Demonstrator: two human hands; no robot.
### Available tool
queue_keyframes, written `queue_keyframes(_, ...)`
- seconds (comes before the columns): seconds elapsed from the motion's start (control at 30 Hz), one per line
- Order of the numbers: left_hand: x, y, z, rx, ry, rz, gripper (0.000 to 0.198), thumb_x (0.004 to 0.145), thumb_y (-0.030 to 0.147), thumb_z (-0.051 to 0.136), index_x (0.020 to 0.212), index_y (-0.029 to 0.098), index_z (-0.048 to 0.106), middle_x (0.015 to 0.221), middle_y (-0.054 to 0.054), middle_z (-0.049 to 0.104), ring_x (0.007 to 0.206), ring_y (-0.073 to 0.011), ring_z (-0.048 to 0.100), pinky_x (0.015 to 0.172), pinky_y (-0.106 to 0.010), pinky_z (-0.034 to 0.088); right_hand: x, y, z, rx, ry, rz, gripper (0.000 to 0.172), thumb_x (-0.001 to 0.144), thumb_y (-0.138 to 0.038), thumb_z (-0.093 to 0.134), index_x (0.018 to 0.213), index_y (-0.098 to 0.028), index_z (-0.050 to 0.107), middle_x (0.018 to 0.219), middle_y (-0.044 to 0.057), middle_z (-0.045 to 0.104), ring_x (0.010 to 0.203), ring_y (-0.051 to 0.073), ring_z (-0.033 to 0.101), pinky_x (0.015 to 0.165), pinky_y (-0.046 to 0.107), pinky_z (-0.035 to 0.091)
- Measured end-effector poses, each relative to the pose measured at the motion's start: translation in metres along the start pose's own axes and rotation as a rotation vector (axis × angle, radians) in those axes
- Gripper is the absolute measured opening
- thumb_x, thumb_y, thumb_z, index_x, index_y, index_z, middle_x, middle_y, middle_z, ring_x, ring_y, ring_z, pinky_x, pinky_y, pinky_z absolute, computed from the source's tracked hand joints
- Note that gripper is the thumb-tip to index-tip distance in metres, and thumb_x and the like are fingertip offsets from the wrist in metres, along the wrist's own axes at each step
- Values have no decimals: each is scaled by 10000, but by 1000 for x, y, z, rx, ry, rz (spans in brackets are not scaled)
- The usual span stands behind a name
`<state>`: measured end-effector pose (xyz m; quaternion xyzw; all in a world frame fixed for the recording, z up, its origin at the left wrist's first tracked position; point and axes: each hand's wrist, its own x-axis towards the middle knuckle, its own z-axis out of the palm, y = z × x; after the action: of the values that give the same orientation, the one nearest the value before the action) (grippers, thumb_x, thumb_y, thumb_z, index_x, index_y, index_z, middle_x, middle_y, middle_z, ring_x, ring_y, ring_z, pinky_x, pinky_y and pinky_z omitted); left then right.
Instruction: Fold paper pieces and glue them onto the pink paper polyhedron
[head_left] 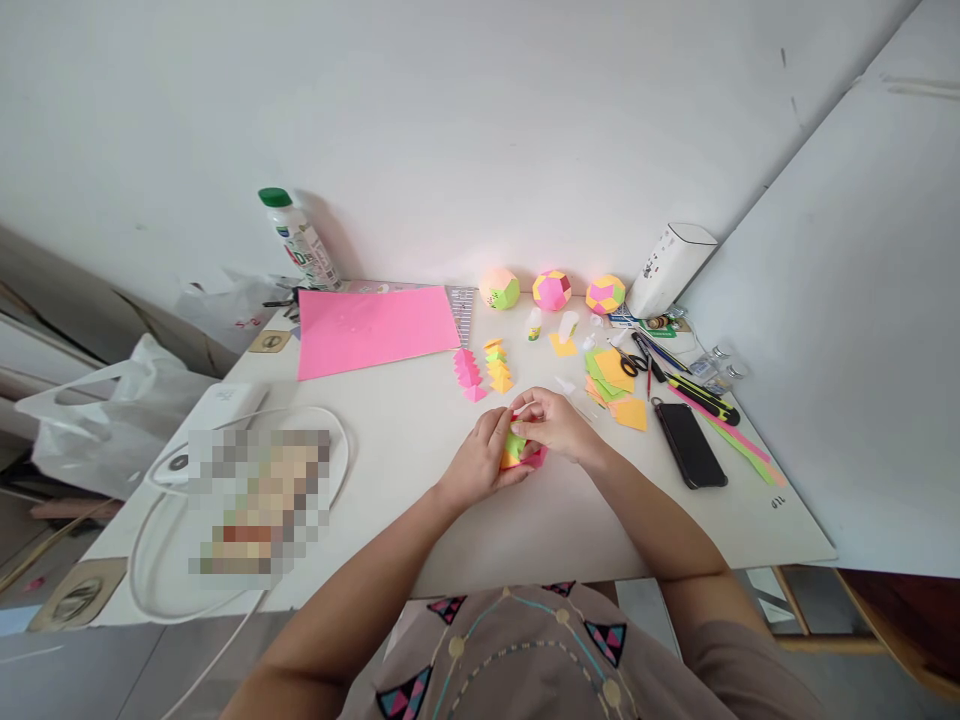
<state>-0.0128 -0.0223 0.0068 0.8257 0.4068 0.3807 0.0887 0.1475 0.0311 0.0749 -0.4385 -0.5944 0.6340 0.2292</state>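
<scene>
Between my hands, over the front middle of the table, is a folded paper ball (514, 447) in green, yellow and pink, partly covered by my fingers. My left hand (481, 458) wraps round its left side and holds it. From the upper right, my right hand (553, 424) pinches at the ball's top and right side. Just beyond my hands lie a pleated pink paper strip (469, 374) and a pleated yellow and green one (497, 366). Loose green and orange paper squares (615, 374) are spread to the right.
Three finished paper balls (553, 290) line the wall. A pink sheet (375, 328) lies back left, near a green-capped bottle (300, 238). To the right are scissors (634, 362), a box cutter (703, 400) and a black phone (690, 445). A white cable (345, 470) loops at left.
</scene>
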Motion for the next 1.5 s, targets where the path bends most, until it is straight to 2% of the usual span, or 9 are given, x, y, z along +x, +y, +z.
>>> queue_keyframes(0.17,-1,0,2,-49,-9,-33,824,866,556,479,1485,173,94,1318,-225,420,1229,-344,438,967,-524,443,0,-1,0,1,6,9,263,725,-203,691,955,-214,564,758,-29,623,521,109,630,519,275,592)
queue_keyframes(0.4,-3,-5,1,-160,20,-166,897,807,547,588,1482,243,80,1467,-204,256,1360,-360,295,1035,-557,382,-3,-9,0,21,10,-9,240,722,-195,687,930,-205,567,788,-26,584,558,103,630,528,260,593)
queue_keyframes(0.63,0,-3,0,-138,19,-124,754,837,514,560,1441,218,219,1321,-187,402,1250,-325,426,978,-519,444,-4,-8,0,9,-20,8,305,689,-195,707,956,-214,560,835,-22,611,543,106,648,538,274,591)
queue_keyframes(0.83,-1,0,1,-37,25,-83,799,859,509,524,1475,200,120,1321,-208,392,1238,-338,417,969,-523,441,-4,-6,1,22,-21,10,295,689,-175,691,940,-216,541,712,-54,610,501,127,652,490,261,568)
queue_keyframes(1.03,-3,1,1,-29,-22,-129,825,863,497,527,1489,210,72,1347,-213,385,1254,-347,414,972,-528,436,-2,-2,5,32,22,7,268,677,-187,709,889,-207,546,753,-36,631,499,121,646,472,266,576)
queue_keyframes(1.13,-4,0,3,-20,-10,-115,864,868,507,512,1492,221,-12,1360,-220,363,1274,-364,393,972,-555,427,-2,-1,7,46,41,-2,246,680,-195,714,859,-198,546,755,-32,626,515,118,648,487,267,584)
queue_keyframes(1.23,-4,-1,4,-58,3,-115,856,874,491,512,1492,231,-22,1366,-217,351,1285,-357,385,987,-559,417,-2,-1,7,48,55,-16,230,685,-207,717,841,-192,549,763,-23,627,534,116,649,504,263,586)
queue_keyframes(1.4,-2,-3,-1,-200,9,-263,898,817,511,594,1484,233,59,1392,-206,308,1316,-346,354,991,-539,429,-2,-4,8,39,57,-17,173,732,-240,684,846,-199,560,765,-21,627,479,113,640,452,237,546)
queue_keyframes(1.5,0,-5,-6,-266,-16,-339,890,771,506,651,1459,230,158,1375,-190,347,1284,-335,400,985,-526,440,-4,-10,7,20,67,-19,141,763,-275,663,842,-198,574,690,-30,607,488,116,637,482,245,560)
